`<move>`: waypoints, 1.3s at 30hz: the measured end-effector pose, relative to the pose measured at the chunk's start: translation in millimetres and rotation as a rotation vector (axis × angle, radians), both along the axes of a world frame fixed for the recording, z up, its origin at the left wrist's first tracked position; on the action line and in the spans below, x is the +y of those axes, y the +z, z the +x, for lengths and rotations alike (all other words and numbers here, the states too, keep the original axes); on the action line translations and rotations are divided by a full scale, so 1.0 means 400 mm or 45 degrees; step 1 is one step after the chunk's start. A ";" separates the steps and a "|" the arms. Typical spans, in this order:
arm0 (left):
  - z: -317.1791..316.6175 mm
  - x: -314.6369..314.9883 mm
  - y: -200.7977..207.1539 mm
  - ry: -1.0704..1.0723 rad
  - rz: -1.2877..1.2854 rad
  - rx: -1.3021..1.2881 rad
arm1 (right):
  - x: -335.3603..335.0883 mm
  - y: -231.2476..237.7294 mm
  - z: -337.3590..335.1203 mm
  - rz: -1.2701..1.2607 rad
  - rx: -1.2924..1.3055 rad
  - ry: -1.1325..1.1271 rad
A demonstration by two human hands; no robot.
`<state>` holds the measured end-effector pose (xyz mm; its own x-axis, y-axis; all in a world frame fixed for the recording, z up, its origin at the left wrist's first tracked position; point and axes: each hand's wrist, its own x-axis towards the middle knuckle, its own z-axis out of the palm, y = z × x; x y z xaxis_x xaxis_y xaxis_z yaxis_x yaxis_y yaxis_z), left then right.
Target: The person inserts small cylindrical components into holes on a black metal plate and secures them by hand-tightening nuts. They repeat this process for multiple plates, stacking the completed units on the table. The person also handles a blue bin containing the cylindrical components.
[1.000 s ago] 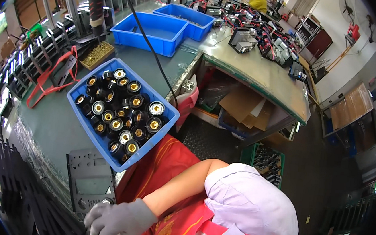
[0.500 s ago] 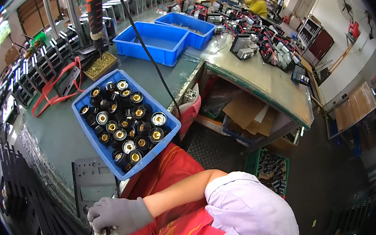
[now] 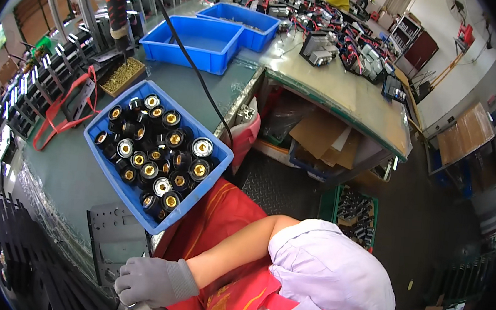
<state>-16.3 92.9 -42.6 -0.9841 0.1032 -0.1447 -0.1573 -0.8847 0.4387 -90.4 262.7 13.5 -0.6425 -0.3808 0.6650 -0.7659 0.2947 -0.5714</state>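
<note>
My right hand [image 3: 151, 283], in a grey glove, reaches in from the right to the table's near edge. Its fingers are curled and closed, and whatever lies in them is hidden underneath. A patch of grey glove below it, at the lower rim, may belong to my left hand; no fingers show clearly there. Just beyond the knuckles lies a dark flat metal plate [image 3: 112, 232] with holes and a cutout. Past the plate stands a blue bin [image 3: 201, 203] filled with black round parts [image 3: 149, 170] that have brass-coloured or silvery centres.
Black slotted metal pieces [image 3: 21, 247] crowd the left. A small box of brass screws [image 3: 122, 78], a red strap [image 3: 57, 112] and a hanging orange power screwdriver [image 3: 115, 1] are beyond the bin. Two blue trays [image 3: 195, 47] sit farther back. A black cable [image 3: 188, 58] crosses the table.
The whole scene has shifted slightly up and left in view. My right hand has turned a little, and the light-coloured round end seen under its fingers is now hidden.
</note>
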 end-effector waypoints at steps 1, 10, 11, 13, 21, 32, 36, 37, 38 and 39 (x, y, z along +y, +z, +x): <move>0.003 0.009 0.028 0.014 0.101 -0.070 | -0.002 -0.004 -0.003 -0.027 0.020 0.011; 0.010 -0.009 0.022 -0.069 0.492 -0.153 | -0.036 -0.045 0.009 0.134 -0.218 0.118; 0.018 -0.022 0.013 -0.065 0.509 -0.158 | -0.045 -0.045 0.018 0.062 -0.131 0.088; 0.046 -0.053 0.000 -0.038 0.553 -0.185 | -0.056 -0.041 0.016 0.057 -0.059 0.032; 0.081 -0.108 -0.250 -0.030 0.257 -0.256 | -0.099 -0.104 -0.036 0.412 -0.158 -0.157; 0.014 0.025 -0.221 -0.105 0.210 -0.061 | 0.078 -0.067 -0.016 0.427 -0.444 -0.034; 0.024 0.017 -0.209 -0.123 0.364 0.046 | 0.089 -0.062 -0.023 0.478 -0.484 -0.058; 0.028 0.003 -0.210 -0.091 0.310 -0.010 | 0.086 -0.070 -0.030 0.479 -0.485 -0.042; 0.032 -0.008 -0.213 -0.059 0.255 -0.065 | 0.083 -0.079 -0.037 0.479 -0.486 -0.026; 0.033 -0.015 -0.218 -0.027 0.201 -0.120 | 0.083 -0.089 -0.044 0.499 -0.491 -0.007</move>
